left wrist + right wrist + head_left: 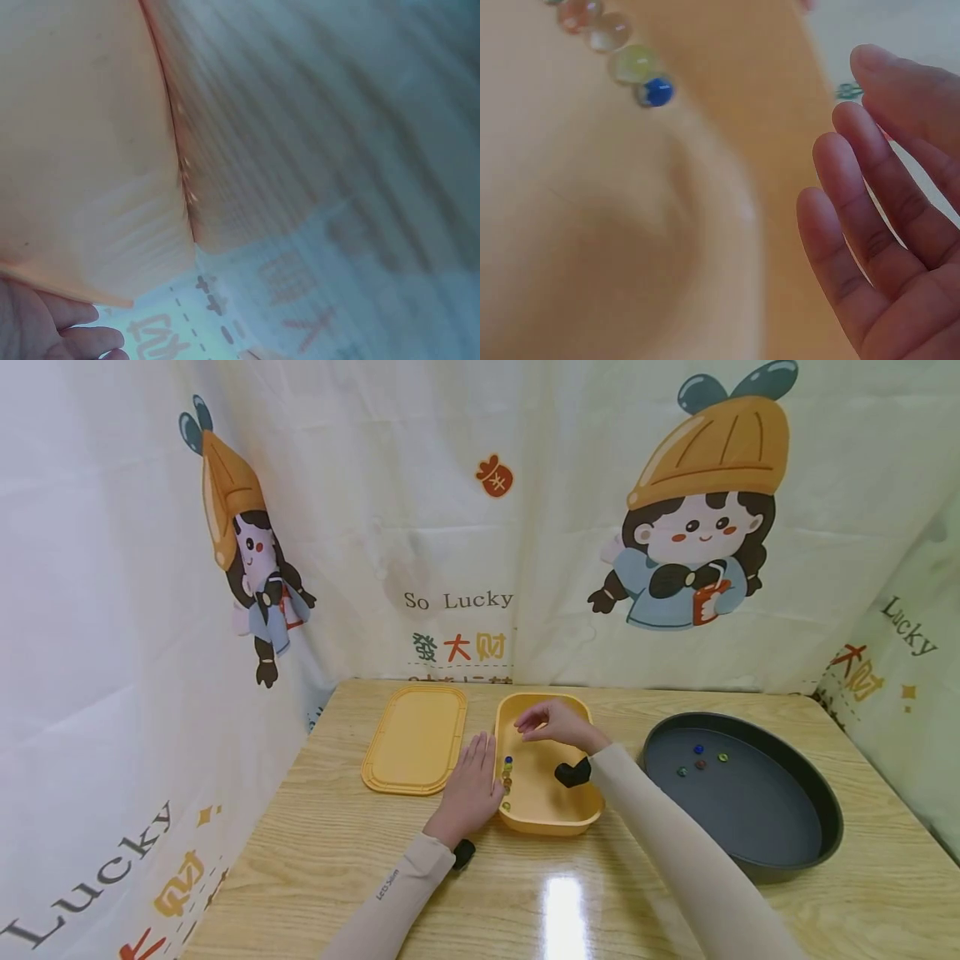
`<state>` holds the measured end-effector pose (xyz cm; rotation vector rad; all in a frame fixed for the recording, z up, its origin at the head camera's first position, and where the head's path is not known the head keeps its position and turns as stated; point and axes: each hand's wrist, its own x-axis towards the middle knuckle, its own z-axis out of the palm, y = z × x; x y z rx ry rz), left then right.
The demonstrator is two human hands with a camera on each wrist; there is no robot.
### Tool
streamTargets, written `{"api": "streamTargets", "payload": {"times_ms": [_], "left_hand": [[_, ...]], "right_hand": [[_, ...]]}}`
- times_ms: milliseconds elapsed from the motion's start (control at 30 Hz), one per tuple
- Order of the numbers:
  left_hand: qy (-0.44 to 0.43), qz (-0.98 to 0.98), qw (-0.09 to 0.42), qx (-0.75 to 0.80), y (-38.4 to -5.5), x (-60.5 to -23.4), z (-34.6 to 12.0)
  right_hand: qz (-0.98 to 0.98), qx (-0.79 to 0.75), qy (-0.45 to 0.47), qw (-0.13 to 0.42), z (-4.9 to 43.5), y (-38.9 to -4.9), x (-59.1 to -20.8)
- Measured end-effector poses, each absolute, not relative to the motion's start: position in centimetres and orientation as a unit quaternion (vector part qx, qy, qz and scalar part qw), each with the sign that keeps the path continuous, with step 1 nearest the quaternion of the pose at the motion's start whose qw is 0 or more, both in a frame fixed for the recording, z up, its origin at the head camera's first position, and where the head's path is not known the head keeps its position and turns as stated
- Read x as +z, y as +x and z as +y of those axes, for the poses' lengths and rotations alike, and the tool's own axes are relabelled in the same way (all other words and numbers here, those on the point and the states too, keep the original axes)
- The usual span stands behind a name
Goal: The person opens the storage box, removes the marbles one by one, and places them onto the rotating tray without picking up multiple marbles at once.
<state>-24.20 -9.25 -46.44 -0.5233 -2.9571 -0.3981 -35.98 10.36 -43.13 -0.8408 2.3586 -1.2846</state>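
A yellow container (551,829) is set near the middle of the bench (322,877), with its long sides running away from the person. Inside it, a row of marbles (507,782) is gathered along the left wall. At the far end of the row a blue marble (658,91) is seen, and next to it come a yellow one, a clear one and a reddish one; a yellow-green marble (506,807) is placed slightly apart, closer to the person.

The left hand (470,787) is laid beside the left wall of the container, with its fingers straight and together and its thumb at the rim. Its grip is released. The right hand (553,723) is held over the far part of the container, bent at the wrist; its fingers are loosely curved and its grip is likewise released, with the marbles lying apart from the fingertips. Light sleeves are worn on both arms, and a black device (573,772) is seen at the right wrist.

To the left of the container a flat yellow lid (415,739) is laid on the bench. To the right a round dark pan (750,810) is placed, in which four marbles (701,765) are scattered: blue, yellow-green, reddish and green. The bench is backed by a pale printed cloth (570,527).
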Motion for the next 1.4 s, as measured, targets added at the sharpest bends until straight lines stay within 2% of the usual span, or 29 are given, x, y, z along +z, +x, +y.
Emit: {"api": "streamTargets", "payload": {"times_ms": [267, 700, 1400], "left_hand": [[-0.176, -0.975, 0.063, -0.123, -24.3, -46.4, -9.4], [-0.176, -0.974, 0.058, -0.129, -24.3, -46.4, -9.3], [-0.178, -0.974, 0.065, -0.128, -24.3, -46.7, -9.4]], "right_hand": [[0.827, -0.417, -0.327, 0.186, 8.9, -36.6, -45.0], [0.827, -0.413, -0.299, 0.237, 7.5, -36.5, -46.2], [0.845, -0.391, -0.303, 0.202, 7.1, -36.1, -47.0]]}}
